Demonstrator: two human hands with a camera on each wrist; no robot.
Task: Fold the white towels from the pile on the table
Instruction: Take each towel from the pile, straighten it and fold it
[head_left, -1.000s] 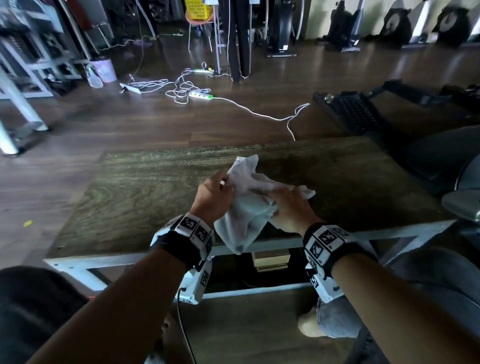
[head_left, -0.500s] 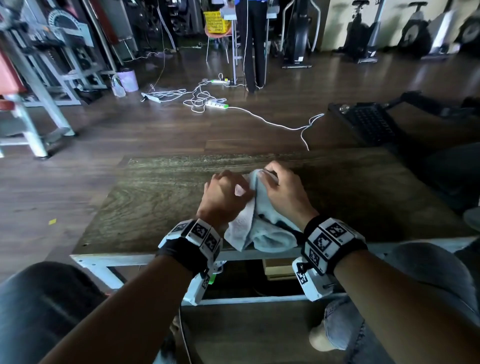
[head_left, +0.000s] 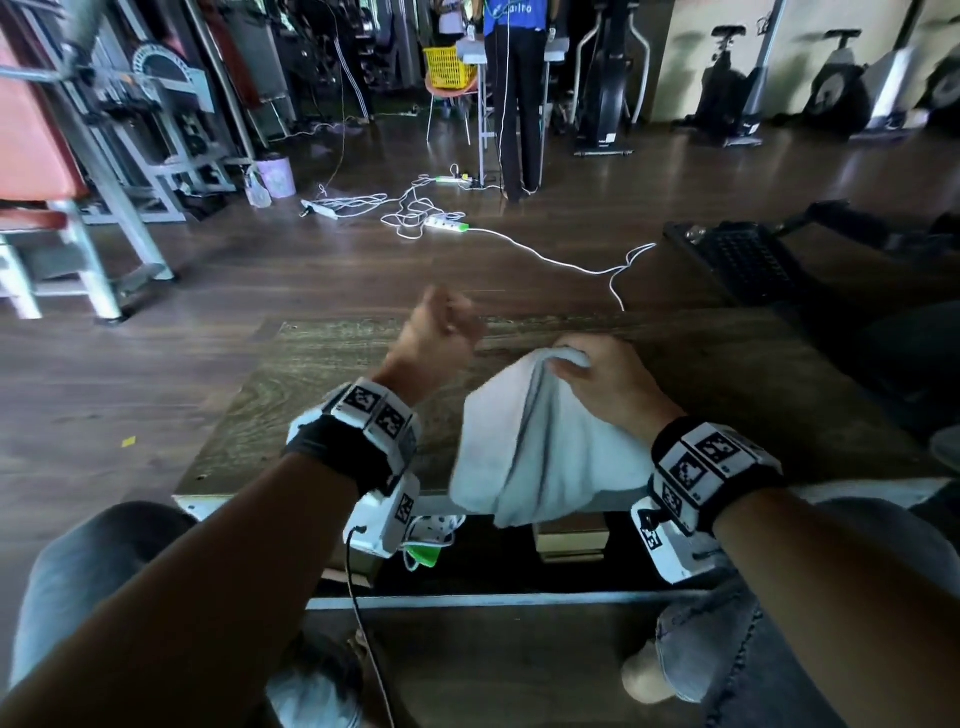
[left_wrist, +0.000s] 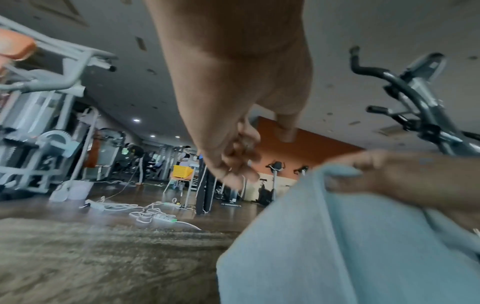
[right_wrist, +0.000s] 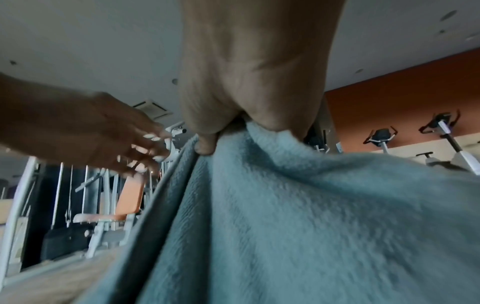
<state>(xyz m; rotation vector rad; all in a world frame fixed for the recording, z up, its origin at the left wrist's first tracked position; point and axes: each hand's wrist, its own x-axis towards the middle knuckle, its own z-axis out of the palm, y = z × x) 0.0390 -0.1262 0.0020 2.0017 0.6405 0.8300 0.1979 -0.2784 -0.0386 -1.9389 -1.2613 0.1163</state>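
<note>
One white towel (head_left: 530, 447) hangs bunched from my right hand (head_left: 597, 379), which pinches its top fold above the dark wooden table (head_left: 311, 395). The cloth's lower end drapes past the table's near edge. In the right wrist view the thumb and fingers (right_wrist: 207, 144) clamp the towel (right_wrist: 311, 205), which fills the lower frame. My left hand (head_left: 441, 332) is blurred, raised to the left of the towel and apart from it. Seen from the left wrist, its fingers (left_wrist: 241, 160) are loosely curled and hold nothing, with the towel (left_wrist: 337, 246) to their right. No other towel shows.
White cables and power strips (head_left: 441, 223) lie on the floor beyond the table. A black machine console (head_left: 748, 260) sits at the far right. Gym frames (head_left: 104, 182) stand at the left, and a person (head_left: 514, 93) stands at the back. A box (head_left: 571, 540) lies under the table.
My left hand has let go of the towel and swung up and to the left. The right hand alone now holds the towel, lifted by its top and shifted right.
</note>
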